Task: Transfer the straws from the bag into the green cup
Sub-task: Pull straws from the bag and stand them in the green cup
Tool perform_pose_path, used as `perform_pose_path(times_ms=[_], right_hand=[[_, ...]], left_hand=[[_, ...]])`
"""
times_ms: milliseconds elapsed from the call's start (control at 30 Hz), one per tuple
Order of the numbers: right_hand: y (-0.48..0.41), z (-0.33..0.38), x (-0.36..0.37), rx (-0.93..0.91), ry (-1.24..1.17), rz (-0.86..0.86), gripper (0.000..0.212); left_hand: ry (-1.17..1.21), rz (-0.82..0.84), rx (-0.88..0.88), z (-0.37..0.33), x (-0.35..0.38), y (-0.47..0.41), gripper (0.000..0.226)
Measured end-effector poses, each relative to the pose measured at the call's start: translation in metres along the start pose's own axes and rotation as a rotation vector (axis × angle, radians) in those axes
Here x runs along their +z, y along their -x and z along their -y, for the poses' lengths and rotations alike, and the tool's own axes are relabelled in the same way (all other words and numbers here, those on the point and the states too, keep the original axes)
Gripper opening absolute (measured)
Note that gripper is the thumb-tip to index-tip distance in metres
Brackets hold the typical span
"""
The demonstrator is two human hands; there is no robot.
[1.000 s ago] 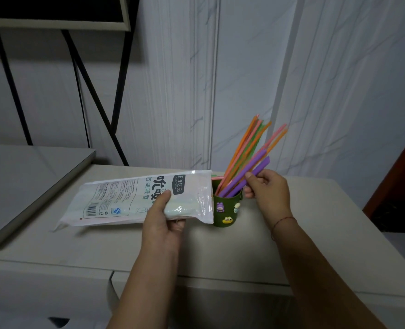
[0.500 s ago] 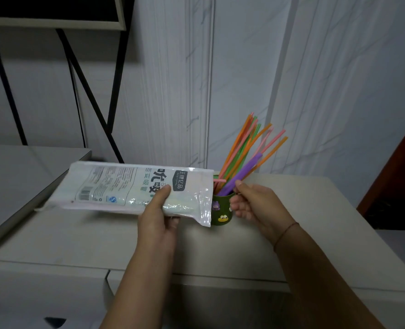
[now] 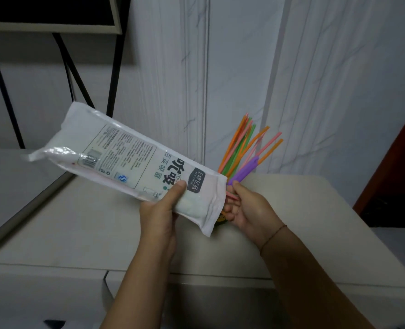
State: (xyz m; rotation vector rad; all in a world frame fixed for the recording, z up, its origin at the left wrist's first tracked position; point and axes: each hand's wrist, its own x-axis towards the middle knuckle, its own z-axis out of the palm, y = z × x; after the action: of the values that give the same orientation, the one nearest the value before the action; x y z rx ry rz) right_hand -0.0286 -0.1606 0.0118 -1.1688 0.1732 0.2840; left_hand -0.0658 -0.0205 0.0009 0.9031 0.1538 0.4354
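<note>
A black metal frame (image 3: 2, 91) stands against the wall far to the left of both grips. The bag (image 3: 125, 160) of straws is held clear of the table (image 3: 303, 210) and lies on a slant. Its sealed end is raised up and to the left of the grip, and its open end points down and to the right.

The left hand (image 3: 161, 214) comes up from below on a nearly straight forearm and clasps the bag close to the open end. The thumb (image 3: 176, 189) is pressed flat on the printed face and the fingers are wrapped out of sight underneath.

Just below and right of that grip, the green cup (image 3: 221, 221) stands on the table. It is almost wholly hidden behind the bag's mouth and the right hand, with only a sliver and a yellow sticker showing.

The right hand (image 3: 249, 210) reaches in from the lower right, palm turned toward the bag and fingers curled at its mouth. It pinches 1 pink straw (image 3: 232, 195) that pokes out of the opening. A thin cord (image 3: 274, 235) circles that wrist.

Above and right of this pinch, the straws (image 3: 242, 150) already in the cup fan upward in orange, green and pink. The purple straws (image 3: 246, 170) lean lowest, just above the thumb.
</note>
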Motion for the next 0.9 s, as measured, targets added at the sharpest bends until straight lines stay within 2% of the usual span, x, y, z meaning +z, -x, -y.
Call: perform_pose_path(times_ms=[100, 233, 367, 633, 900], right_hand=[[-0.002, -0.002, 0.001, -0.042, 0.029, 0.01, 0.024], [-0.003, -0.005, -0.003, -0.197, 0.266, 0.006, 0.015], [-0.002, -0.006, -0.001, -0.312, 0.405, -0.02, 0.016], [-0.001, -0.005, -0.001, -0.395, 0.376, 0.013, 0.01], [0.003, 0.024, -0.031, -0.326, 0.212, 0.026, 0.015]], left_hand=[[0.09, -0.057, -0.101, 0.002, -0.003, -0.004, 0.044], [0.196, -0.12, -0.255, 0.005, -0.009, -0.009, 0.031], [0.286, -0.156, -0.295, 0.004, -0.01, -0.012, 0.026], [0.336, -0.192, -0.301, 0.002, -0.012, -0.012, 0.027], [0.412, -0.298, -0.281, -0.004, -0.029, -0.023, 0.042]])
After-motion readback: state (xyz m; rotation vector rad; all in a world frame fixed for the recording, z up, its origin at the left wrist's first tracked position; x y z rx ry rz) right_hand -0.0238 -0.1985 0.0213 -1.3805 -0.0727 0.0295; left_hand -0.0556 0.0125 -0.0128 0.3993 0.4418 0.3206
